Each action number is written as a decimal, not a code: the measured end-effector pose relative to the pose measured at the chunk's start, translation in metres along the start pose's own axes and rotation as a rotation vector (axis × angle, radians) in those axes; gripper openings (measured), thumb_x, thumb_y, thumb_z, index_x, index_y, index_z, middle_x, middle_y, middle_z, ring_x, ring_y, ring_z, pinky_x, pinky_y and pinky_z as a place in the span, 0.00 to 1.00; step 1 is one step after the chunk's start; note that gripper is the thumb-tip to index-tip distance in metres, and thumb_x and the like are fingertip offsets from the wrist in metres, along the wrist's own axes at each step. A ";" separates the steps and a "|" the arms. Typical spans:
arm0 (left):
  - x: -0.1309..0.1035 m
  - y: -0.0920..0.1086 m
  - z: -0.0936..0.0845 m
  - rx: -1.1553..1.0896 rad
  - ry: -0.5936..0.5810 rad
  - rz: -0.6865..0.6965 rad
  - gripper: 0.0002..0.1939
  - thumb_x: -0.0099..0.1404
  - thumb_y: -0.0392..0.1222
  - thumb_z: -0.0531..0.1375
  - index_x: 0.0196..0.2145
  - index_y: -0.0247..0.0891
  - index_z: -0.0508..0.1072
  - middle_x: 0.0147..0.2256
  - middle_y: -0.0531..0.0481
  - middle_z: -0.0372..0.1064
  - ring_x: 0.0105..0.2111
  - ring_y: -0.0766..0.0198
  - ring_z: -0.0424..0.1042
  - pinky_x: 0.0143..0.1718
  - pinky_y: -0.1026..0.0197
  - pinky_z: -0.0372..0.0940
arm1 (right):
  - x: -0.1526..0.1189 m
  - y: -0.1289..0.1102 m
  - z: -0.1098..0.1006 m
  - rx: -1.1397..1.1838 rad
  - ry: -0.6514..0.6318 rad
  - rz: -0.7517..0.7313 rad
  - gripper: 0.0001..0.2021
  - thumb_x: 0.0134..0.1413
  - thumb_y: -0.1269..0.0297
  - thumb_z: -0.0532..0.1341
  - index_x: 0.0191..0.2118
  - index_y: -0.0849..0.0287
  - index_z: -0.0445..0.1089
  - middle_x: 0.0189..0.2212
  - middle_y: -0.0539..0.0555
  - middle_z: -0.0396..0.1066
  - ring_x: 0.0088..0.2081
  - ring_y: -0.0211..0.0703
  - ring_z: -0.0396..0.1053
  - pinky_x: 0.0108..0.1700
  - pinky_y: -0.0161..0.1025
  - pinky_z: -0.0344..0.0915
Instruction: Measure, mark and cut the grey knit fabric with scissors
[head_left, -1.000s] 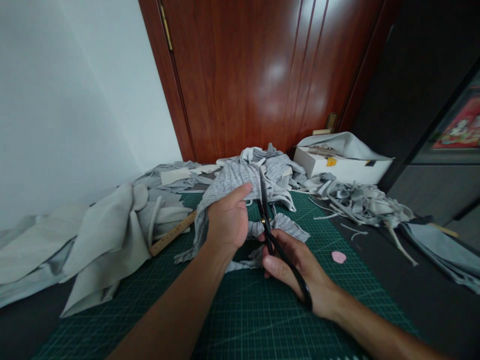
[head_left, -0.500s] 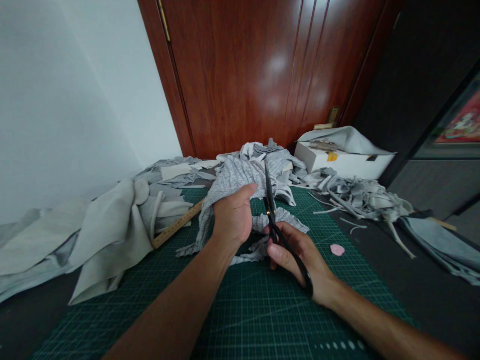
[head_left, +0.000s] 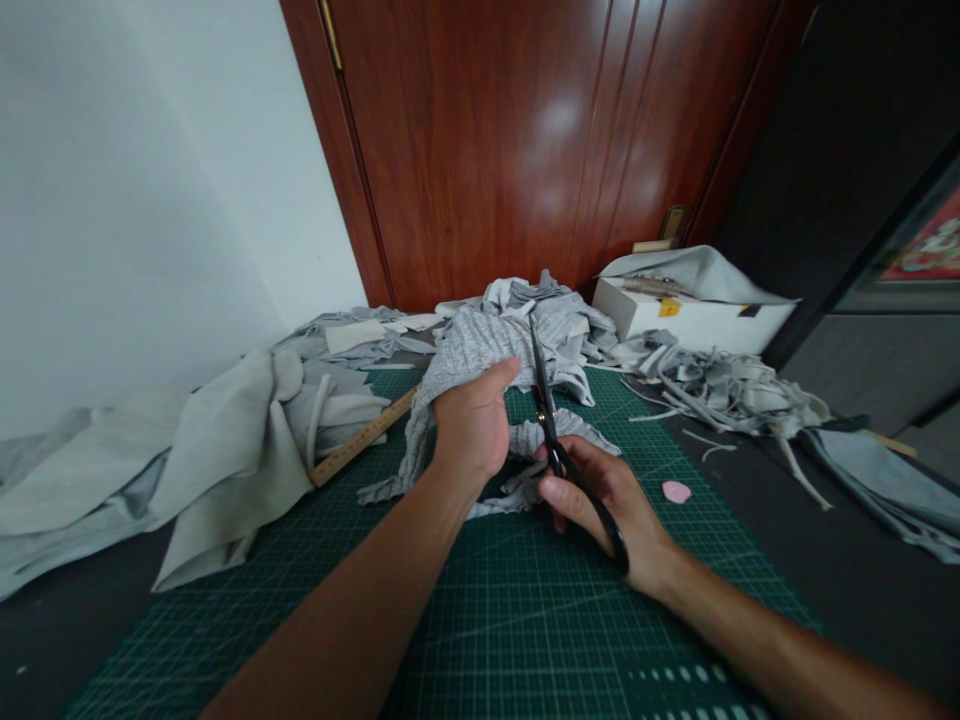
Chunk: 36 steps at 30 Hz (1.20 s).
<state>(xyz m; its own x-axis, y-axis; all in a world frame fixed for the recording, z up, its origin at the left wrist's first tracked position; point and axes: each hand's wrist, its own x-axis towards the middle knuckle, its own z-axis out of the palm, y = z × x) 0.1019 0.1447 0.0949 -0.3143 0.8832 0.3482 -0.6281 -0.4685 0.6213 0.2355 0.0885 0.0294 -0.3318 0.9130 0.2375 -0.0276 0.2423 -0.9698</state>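
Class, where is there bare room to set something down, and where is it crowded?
Bare: the green mat between left forearm and right forearm, and around the pink piece. Crowded: the far side, with gray fabric and white box, and the left, under pale cloth.

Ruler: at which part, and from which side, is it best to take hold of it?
Probably at the middle of the ruler, pinched across its long edges, coming from the right, over the mat. It is long and narrow; pale cloth crowds its left side.
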 end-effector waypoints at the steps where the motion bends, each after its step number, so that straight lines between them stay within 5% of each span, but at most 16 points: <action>1: 0.000 0.000 0.000 0.000 0.004 0.002 0.29 0.45 0.24 0.69 0.46 0.42 0.78 0.44 0.53 0.81 0.56 0.53 0.75 0.62 0.52 0.63 | 0.000 0.000 0.000 -0.006 0.003 0.002 0.25 0.53 0.40 0.71 0.42 0.56 0.68 0.27 0.47 0.64 0.25 0.38 0.61 0.25 0.36 0.61; 14: 0.001 -0.002 -0.002 0.021 0.064 0.019 0.24 0.40 0.29 0.74 0.38 0.41 0.80 0.43 0.52 0.81 0.54 0.50 0.76 0.65 0.48 0.61 | -0.001 0.007 0.000 -0.041 0.016 -0.021 0.25 0.56 0.41 0.70 0.42 0.59 0.68 0.24 0.45 0.62 0.22 0.34 0.58 0.22 0.33 0.56; 36: 0.004 0.002 -0.002 0.020 0.020 0.062 0.30 0.41 0.28 0.73 0.45 0.41 0.80 0.48 0.51 0.81 0.57 0.49 0.74 0.66 0.48 0.60 | -0.002 0.010 -0.002 -0.123 0.002 -0.032 0.23 0.58 0.43 0.69 0.41 0.60 0.69 0.23 0.45 0.62 0.21 0.34 0.57 0.21 0.33 0.57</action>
<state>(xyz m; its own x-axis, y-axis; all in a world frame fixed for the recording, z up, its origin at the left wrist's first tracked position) 0.0979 0.1475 0.0960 -0.3662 0.8527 0.3727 -0.5925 -0.5225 0.6132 0.2379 0.0900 0.0193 -0.3303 0.9049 0.2685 0.0776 0.3095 -0.9477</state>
